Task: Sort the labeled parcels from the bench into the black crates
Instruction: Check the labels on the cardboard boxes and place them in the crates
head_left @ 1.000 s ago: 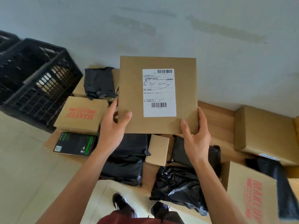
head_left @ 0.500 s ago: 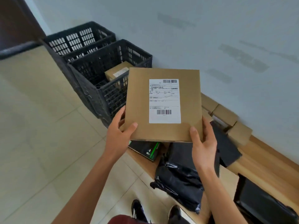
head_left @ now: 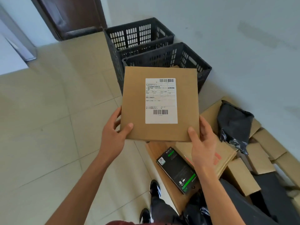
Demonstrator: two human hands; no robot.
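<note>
I hold a flat brown cardboard parcel (head_left: pixel 134 101) with a white shipping label (head_left: pixel 160 100) facing me. My left hand (head_left: pixel 113 135) grips its lower left corner and my right hand (head_left: pixel 203 142) grips its lower right corner. The parcel hangs in front of two black slotted crates: the nearer crate (head_left: pixel 191 60) sits just behind its top edge, and the farther crate (head_left: pixel 138 36) stands beyond, against the wall. A bit of brown cardboard shows inside the nearer crate. The wooden bench (head_left: pixel 155 150) lies below my right hand.
On the bench lie a black box with green stripes (head_left: pixel 178 169), a printed carton (head_left: pixel 227 156), a black plastic mailer bag (head_left: pixel 233 124) and several small brown boxes (head_left: pixel 266 143). Beige tiled floor (head_left: pixel 48 127) spreads to the left. A dark door (head_left: pixel 73 15) stands at the far left.
My view has swung left from the bench toward the crates. The parcel stays in both hands and now sits in front of the nearer crate, with both crates seen from above.
</note>
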